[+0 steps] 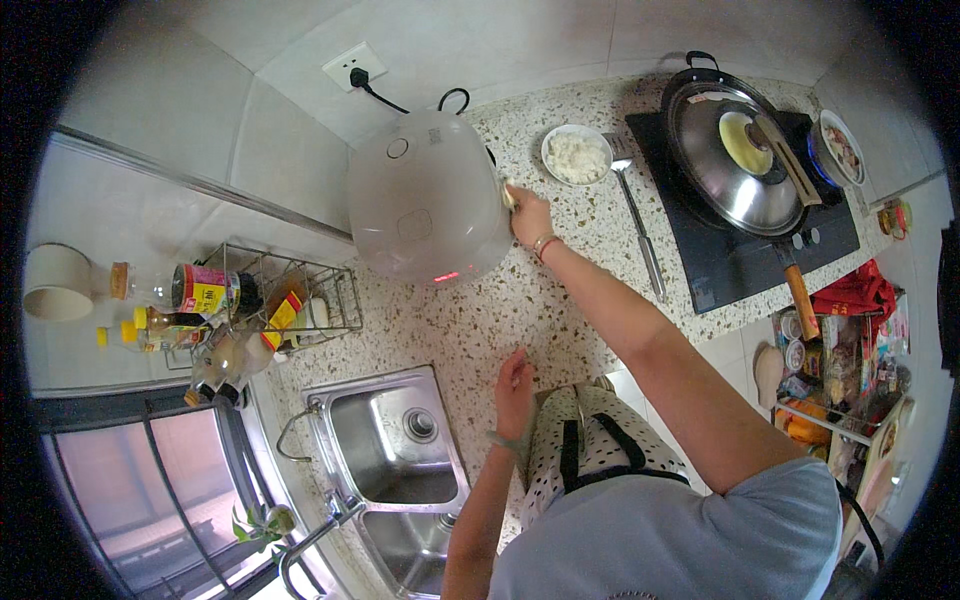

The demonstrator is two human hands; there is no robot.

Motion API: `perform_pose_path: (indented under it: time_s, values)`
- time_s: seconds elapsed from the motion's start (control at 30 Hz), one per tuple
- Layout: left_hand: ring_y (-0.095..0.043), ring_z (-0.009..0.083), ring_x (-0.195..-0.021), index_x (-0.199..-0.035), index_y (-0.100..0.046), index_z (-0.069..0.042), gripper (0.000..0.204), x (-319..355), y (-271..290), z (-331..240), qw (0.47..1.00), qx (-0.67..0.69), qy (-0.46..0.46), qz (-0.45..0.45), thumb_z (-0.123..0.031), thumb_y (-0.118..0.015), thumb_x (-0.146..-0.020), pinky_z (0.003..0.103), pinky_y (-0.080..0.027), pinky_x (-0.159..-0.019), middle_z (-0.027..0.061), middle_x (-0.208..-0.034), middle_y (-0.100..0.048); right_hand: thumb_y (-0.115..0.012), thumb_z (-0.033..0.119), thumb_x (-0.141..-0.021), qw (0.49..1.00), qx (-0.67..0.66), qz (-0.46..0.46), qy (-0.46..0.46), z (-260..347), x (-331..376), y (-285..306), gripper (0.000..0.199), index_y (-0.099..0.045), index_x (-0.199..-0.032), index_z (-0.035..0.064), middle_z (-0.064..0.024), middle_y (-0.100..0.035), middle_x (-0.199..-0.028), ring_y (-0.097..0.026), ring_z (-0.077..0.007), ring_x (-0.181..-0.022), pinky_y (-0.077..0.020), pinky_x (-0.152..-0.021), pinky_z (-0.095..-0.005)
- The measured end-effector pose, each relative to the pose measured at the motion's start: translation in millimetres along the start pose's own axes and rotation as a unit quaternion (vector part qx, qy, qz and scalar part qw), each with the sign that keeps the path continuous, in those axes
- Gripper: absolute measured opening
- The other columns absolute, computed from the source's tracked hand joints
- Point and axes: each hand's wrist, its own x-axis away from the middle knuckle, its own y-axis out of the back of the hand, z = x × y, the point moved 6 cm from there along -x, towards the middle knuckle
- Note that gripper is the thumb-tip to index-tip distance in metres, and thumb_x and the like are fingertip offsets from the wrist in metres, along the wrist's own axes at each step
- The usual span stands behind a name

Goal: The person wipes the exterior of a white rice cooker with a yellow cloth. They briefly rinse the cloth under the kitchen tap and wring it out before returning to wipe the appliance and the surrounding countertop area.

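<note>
A large pale-grey rice cooker [425,205] with a rounded lid stands on the speckled counter, a red display lit on its front. At its right side my right hand [530,218] is closed on a small pale-yellow piece [510,195], mostly hidden by the fingers. My left hand [515,390] hangs in front of my body near the counter's front edge, holding nothing, its fingers loosely bent and apart. To the right of the cooker sits a white bowl of rice [577,155], with a long metal spatula [640,230] lying beside it.
On the black cooktop [730,265] at right rests a lidded wok [735,165], its wooden handle [800,300] jutting forward. A dish [838,148] stands behind. To the left are a wire rack [340,300] with bottles and a double steel sink [385,445] with a faucet [345,505].
</note>
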Motion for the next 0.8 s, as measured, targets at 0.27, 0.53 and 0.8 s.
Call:
perform_pose_path:
  time_s: [0.27,0.53,0.8]
  values:
    - [-0.050,0.0069,-0.083,-0.122,-0.056,-0.006,0.029,-0.9,-9.2,7.8,0.997,0.073,0.019,0.009,-0.012,-0.056,-0.094,0.022,-0.045,-0.073,-0.0009,-0.106,-0.057,-0.054,0.006,-0.082,0.975,-0.141,0.163,-0.056,-21.7,97.8,-1.0,0.037,-0.058,-0.119,-0.0002,-0.0202,-0.064,-0.104,-0.064,-0.0349,-0.087,-0.0508,-0.078,-0.0384]
    - [-0.055,0.0097,-0.089,-0.124,-0.056,-0.006,0.032,-3.2,-6.3,12.0,0.999,0.034,-0.001,0.028,-0.013,-0.058,-0.093,0.023,-0.046,-0.076,0.0000,-0.106,-0.059,-0.050,0.002,-0.085,0.964,-0.235,-0.105,0.071,29.4,-2.7,57.0,0.038,-0.058,-0.121,0.0076,-0.0169,-0.058,-0.121,-0.059,-0.0348,-0.100,-0.0466,-0.089,-0.0395]
    - [-0.054,0.0069,-0.082,-0.123,-0.057,-0.006,0.031,-5.4,-7.5,11.0,0.997,0.045,0.056,0.021,-0.014,-0.058,-0.093,0.022,-0.045,-0.068,0.0000,-0.104,-0.061,-0.047,0.003,-0.080,0.990,-0.129,-0.025,-0.044,-27.9,-29.6,4.1,0.037,-0.063,-0.114,0.0065,-0.0236,-0.062,-0.106,-0.060,-0.0388,-0.097,-0.0475,-0.086,-0.0421]
